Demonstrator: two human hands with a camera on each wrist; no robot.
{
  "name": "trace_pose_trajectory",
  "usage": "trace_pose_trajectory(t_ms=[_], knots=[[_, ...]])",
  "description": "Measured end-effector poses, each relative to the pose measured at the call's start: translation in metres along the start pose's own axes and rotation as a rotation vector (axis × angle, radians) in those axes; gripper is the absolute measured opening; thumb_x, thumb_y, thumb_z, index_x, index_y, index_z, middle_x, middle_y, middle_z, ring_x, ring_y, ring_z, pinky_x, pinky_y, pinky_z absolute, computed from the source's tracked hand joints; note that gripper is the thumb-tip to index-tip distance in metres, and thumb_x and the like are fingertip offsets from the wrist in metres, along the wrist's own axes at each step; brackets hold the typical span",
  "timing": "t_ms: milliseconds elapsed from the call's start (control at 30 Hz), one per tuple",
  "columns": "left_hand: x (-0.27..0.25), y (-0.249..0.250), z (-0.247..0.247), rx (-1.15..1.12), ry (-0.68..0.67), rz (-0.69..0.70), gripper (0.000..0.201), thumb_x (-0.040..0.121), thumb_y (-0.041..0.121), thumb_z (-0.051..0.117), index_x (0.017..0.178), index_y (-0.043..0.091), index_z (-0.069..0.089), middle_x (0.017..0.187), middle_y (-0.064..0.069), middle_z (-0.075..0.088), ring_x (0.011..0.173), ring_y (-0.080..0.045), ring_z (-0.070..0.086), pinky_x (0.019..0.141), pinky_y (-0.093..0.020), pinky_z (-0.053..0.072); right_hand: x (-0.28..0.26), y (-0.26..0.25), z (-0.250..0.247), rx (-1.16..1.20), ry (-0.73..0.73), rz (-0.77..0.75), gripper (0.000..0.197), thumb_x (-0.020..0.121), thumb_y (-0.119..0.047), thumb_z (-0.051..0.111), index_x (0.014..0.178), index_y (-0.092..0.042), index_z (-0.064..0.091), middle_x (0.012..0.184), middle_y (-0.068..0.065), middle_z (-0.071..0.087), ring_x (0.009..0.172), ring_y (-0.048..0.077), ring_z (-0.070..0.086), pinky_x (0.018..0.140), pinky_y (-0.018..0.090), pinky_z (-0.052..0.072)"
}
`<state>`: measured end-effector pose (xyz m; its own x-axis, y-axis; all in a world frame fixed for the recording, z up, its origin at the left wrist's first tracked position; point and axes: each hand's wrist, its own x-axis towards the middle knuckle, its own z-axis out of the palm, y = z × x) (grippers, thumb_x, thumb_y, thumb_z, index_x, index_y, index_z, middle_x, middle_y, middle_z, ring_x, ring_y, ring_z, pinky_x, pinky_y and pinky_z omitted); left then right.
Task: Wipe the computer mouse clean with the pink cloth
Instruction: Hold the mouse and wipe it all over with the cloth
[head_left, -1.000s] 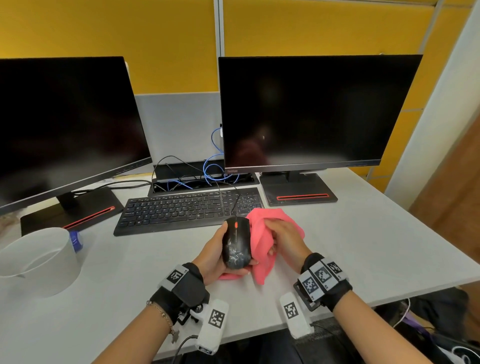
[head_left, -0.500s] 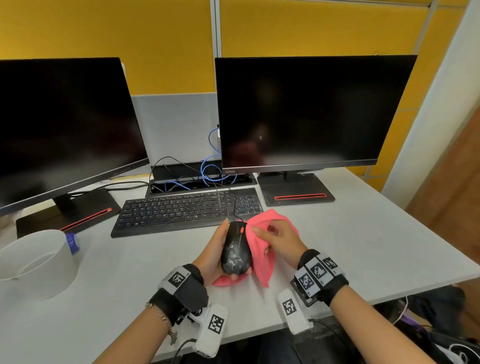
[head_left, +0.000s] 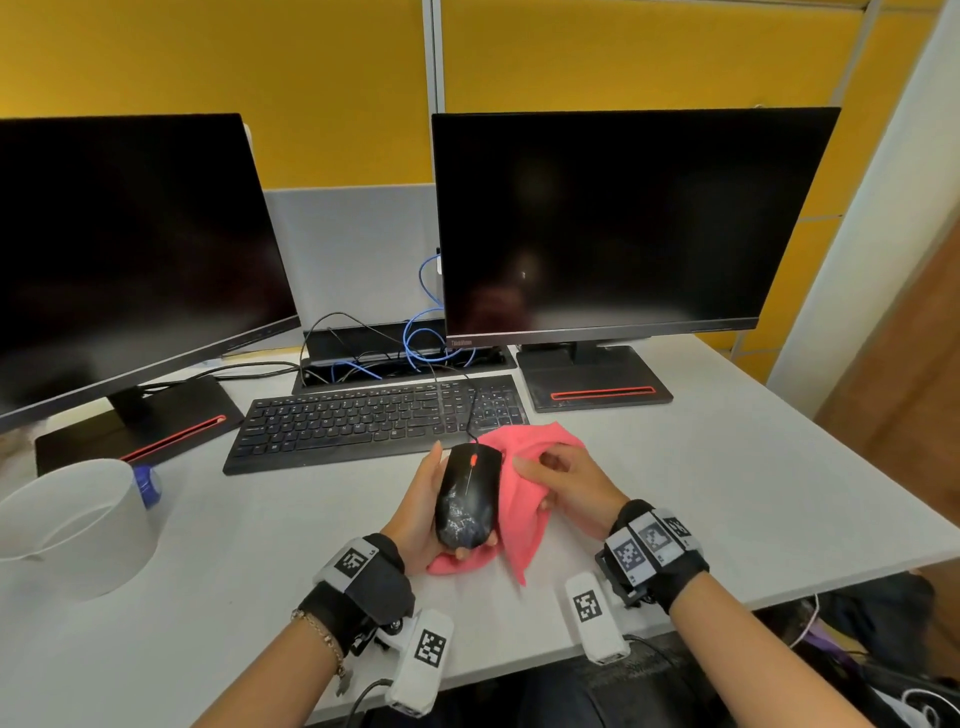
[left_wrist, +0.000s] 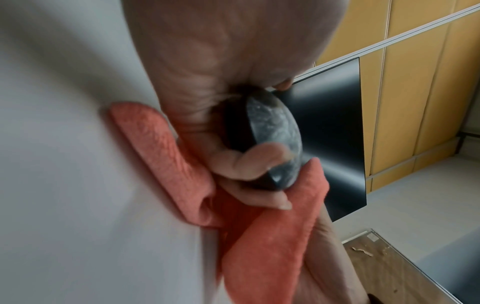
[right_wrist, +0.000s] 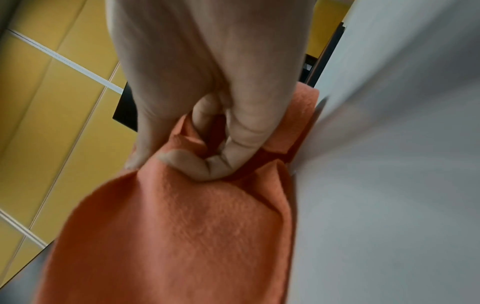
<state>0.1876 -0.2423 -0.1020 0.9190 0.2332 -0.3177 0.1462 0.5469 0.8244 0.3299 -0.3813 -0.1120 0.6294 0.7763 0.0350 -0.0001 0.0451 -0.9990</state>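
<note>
Above the worktop (head_left: 727, 499), beside the keyboard (head_left: 363, 421), the right hand (head_left: 571, 488) bunches the pink cloth (head_left: 519, 525) in curled fingers (right_wrist: 233, 148). The left hand (head_left: 421, 514) grips the smudged mouse (head_left: 467, 499). Mid-wipe; next, press cloth across its whitish back.

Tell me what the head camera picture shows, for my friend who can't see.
A left hand holds a smudged black mouse while the right hand grips a pink cloth beside it, over a white desk with a keyboard.
</note>
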Motion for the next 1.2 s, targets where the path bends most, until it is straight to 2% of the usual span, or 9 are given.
trace_pose_trajectory(t_ms=[67, 167, 233, 467, 667, 767, 933, 1100, 1200], knots=[[0.002, -0.002, 0.002, 0.014, -0.002, -0.004, 0.064, 0.095, 0.058, 0.026, 0.094, 0.013, 0.073, 0.076, -0.023, 0.063, 0.054, -0.03, 0.057, 0.044, -0.024, 0.038, -0.002, 0.0, 0.003, -0.04, -0.055, 0.002, 0.023, 0.081, -0.02, 0.077, 0.097, -0.006, 0.068, 0.088, 0.014, 0.064, 0.079, 0.025, 0.059, 0.061, 0.031, 0.05], [0.005, -0.006, 0.005, 0.027, -0.041, -0.02, 0.063, 0.088, 0.052, 0.034, 0.091, 0.001, 0.069, 0.077, -0.024, 0.061, 0.061, -0.031, 0.052, 0.043, -0.025, 0.04, -0.002, 0.0, 0.006, -0.08, -0.067, -0.001, 0.031, 0.08, -0.014, 0.077, 0.103, 0.003, 0.067, 0.104, 0.031, 0.065, 0.091, 0.031, 0.061, 0.083, 0.055, 0.051], [0.007, -0.008, 0.005, 0.054, -0.024, -0.019, 0.058, 0.09, 0.049, 0.036, 0.089, 0.002, 0.07, 0.074, -0.021, 0.064, 0.059, -0.031, 0.057, 0.043, -0.026, 0.042, -0.001, -0.001, 0.006, -0.101, -0.064, 0.037, 0.033, 0.08, -0.011, 0.077, 0.106, 0.007, 0.066, 0.111, 0.033, 0.063, 0.094, 0.03, 0.063, 0.091, 0.06, 0.047], [0.008, -0.012, 0.009, 0.016, 0.047, 0.0, 0.049, 0.1, 0.046, 0.034, 0.094, 0.008, 0.063, 0.064, -0.011, 0.068, 0.048, -0.023, 0.064, 0.041, -0.024, 0.05, -0.002, -0.002, 0.012, -0.054, -0.089, 0.153, 0.034, 0.08, -0.009, 0.075, 0.11, 0.003, 0.061, 0.1, 0.022, 0.064, 0.093, 0.034, 0.061, 0.08, 0.05, 0.05], [0.014, -0.02, 0.0, 0.062, 0.071, 0.006, 0.055, 0.091, 0.061, 0.041, 0.092, 0.015, 0.073, 0.069, -0.012, 0.065, 0.046, -0.025, 0.058, 0.037, -0.025, 0.046, 0.0, 0.0, 0.017, 0.02, -0.088, 0.21, 0.036, 0.085, -0.003, 0.071, 0.117, 0.003, 0.056, 0.088, 0.008, 0.061, 0.071, 0.016, 0.06, 0.051, 0.022, 0.047], [0.013, -0.022, 0.0, 0.081, 0.083, -0.004, 0.059, 0.092, 0.063, 0.04, 0.083, 0.016, 0.075, 0.065, -0.011, 0.062, 0.044, -0.023, 0.056, 0.037, -0.024, 0.045, 0.003, 0.002, 0.019, 0.036, -0.054, 0.227, 0.029, 0.088, -0.004, 0.066, 0.116, 0.0, 0.058, 0.085, 0.007, 0.062, 0.067, 0.014, 0.06, 0.048, 0.02, 0.046], [0.015, -0.024, 0.001, 0.129, 0.11, -0.013, 0.062, 0.084, 0.07, 0.047, 0.101, 0.016, 0.071, 0.076, -0.012, 0.063, 0.058, -0.026, 0.059, 0.048, -0.029, 0.049, 0.004, 0.003, 0.019, 0.066, -0.06, 0.265, 0.028, 0.09, -0.002, 0.064, 0.116, 0.001, 0.056, 0.084, 0.008, 0.062, 0.065, 0.015, 0.061, 0.048, 0.021, 0.046], [0.014, -0.024, 0.003, 0.17, 0.077, -0.003, 0.063, 0.087, 0.068, 0.044, 0.095, 0.011, 0.069, 0.067, -0.011, 0.061, 0.049, -0.023, 0.057, 0.047, -0.028, 0.045, 0.003, 0.003, 0.017, 0.094, -0.096, 0.274, 0.023, 0.089, 0.001, 0.063, 0.11, -0.002, 0.056, 0.083, 0.008, 0.061, 0.066, 0.016, 0.059, 0.051, 0.022, 0.048], [0.016, -0.024, 0.003, 0.16, 0.063, 0.011, 0.067, 0.08, 0.072, 0.05, 0.096, 0.01, 0.072, 0.076, -0.015, 0.064, 0.058, -0.026, 0.058, 0.058, -0.031, 0.043, 0.005, 0.003, 0.019, 0.098, -0.062, 0.274, 0.025, 0.09, -0.004, 0.063, 0.114, 0.001, 0.058, 0.085, 0.01, 0.063, 0.068, 0.015, 0.063, 0.05, 0.024, 0.049]])
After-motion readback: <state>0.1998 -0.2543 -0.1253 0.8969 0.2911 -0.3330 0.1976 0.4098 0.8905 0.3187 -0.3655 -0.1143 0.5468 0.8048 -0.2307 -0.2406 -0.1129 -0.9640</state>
